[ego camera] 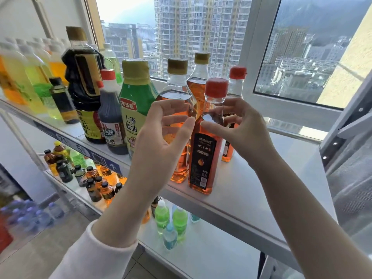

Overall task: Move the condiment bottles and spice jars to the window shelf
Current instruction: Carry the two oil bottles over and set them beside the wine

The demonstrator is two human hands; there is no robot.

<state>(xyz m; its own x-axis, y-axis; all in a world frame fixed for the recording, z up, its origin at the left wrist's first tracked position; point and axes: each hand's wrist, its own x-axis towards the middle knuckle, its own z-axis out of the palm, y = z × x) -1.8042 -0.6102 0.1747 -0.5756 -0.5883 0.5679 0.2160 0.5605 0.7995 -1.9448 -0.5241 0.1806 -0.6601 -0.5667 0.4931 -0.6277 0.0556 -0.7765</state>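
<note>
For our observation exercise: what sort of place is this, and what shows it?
Probably a shop or stockroom in a high-rise: metal shelves hold drink bottles, oil and sauce bottles stand beside a window overlooking tower blocks.

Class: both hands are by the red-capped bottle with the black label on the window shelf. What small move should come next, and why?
Probably close the right hand round the black-label bottle and slide it back from the front edge of the shelf. The bottle stands upright close to that edge, neither the right hand nor the left hand grips anything, and bare shelf lies to the bottle's right.
</note>
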